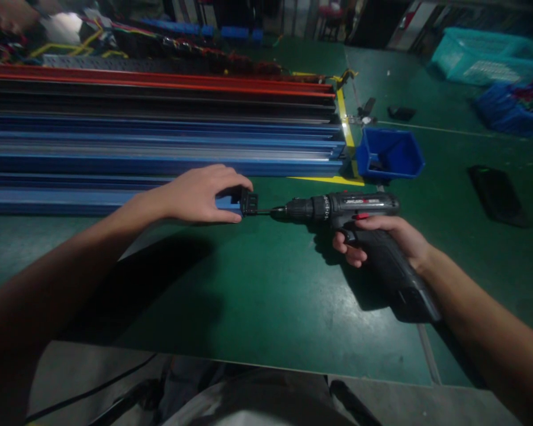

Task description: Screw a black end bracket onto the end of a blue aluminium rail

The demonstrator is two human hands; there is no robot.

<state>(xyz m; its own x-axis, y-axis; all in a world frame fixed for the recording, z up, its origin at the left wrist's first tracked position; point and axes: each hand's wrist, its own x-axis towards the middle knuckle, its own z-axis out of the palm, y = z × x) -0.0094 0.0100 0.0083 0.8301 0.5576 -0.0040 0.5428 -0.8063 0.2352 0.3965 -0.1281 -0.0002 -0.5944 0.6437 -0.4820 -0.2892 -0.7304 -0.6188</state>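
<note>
My left hand (pixel 199 194) is closed over the end of a long blue rail (pixel 71 200) lying on the green table, thumb under and fingers on top. A small black end piece (pixel 249 202) sits on that rail end. My right hand (pixel 384 236) grips the handle of a black cordless drill (pixel 350 208), finger at the red trigger. The drill lies level, and its bit (pixel 264 210) meets the black end piece.
Stacked long blue, black and red rails (pixel 160 124) fill the left back. A blue bin (pixel 388 155) stands just behind the drill. A black flat object (pixel 497 194) lies at right. Teal and blue baskets (pixel 484 56) sit far right. The table's near edge (pixel 249 362) runs below.
</note>
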